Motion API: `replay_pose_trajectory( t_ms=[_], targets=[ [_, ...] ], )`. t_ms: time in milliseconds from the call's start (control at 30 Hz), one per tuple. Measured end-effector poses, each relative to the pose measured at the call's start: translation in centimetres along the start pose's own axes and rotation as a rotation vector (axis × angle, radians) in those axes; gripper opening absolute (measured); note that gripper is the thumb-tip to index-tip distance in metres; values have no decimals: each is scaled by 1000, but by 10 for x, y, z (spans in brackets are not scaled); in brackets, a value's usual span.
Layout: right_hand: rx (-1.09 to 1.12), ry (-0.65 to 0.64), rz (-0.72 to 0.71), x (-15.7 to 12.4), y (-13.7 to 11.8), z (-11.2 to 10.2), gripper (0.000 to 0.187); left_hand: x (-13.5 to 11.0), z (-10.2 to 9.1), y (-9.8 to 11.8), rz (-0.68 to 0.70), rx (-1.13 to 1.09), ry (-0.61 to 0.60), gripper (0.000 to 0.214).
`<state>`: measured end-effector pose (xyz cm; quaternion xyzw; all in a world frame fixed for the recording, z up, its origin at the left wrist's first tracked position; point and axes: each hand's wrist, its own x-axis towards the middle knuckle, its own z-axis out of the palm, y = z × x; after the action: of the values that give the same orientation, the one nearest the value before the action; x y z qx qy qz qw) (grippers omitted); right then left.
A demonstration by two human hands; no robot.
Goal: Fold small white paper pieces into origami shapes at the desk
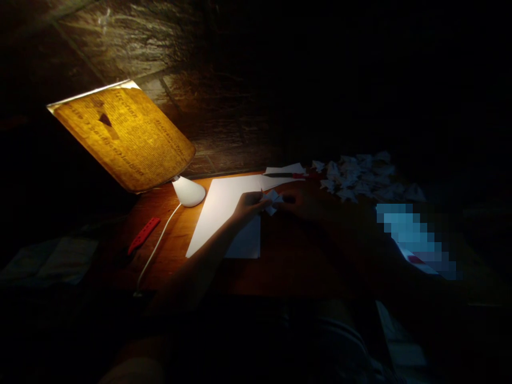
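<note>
Between both hands, just above the table, is a small folded white paper piece point(272, 201). My left hand point(253, 204) pinches its left side, thumb and fingers closed on it. My right hand point(296, 205), deep in shadow, grips its right side. Beneath my left hand and forearm lies a stack of white paper sheets point(224, 218). Behind the hands, a dark-bladed tool with a red handle point(299, 175), perhaps a knife or scissors, rests on more white paper point(286, 169). A heap of folded white paper pieces point(352, 173) spreads to the right.
A lit lamp with a printed yellow shade point(128, 136) and white base point(187, 192) stands at the left. Its white cord point(158, 245) runs past a red cutter-like object point(144, 234) on the wooden table point(172, 229). A stone-like wall point(168, 48) rises behind. A pixelated bright patch point(416, 237) is at right.
</note>
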<state>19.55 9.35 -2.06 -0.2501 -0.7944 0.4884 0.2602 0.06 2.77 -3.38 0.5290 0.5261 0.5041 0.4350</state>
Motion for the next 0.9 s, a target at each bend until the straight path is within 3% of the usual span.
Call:
replay_pose_trajectory(
  t_ms=[233,400,533,700,900],
  targets=[
    [-56,-9,-19,-1,2,1,37,-8,2,12,11,-63,-23,52],
    [66,62,31,0,3,3,43,-7,2,14,-33,-91,12,52],
    [118,84,10,-4,-15,-4,40,-1,0,11,9,-132,19,52],
    [-15,95,58,-10,-35,-13,29,2,-2,10,36,-170,35,48],
    [74,117,51,-5,-18,-7,22,2,-2,6,79,-195,25,42]
  ],
)
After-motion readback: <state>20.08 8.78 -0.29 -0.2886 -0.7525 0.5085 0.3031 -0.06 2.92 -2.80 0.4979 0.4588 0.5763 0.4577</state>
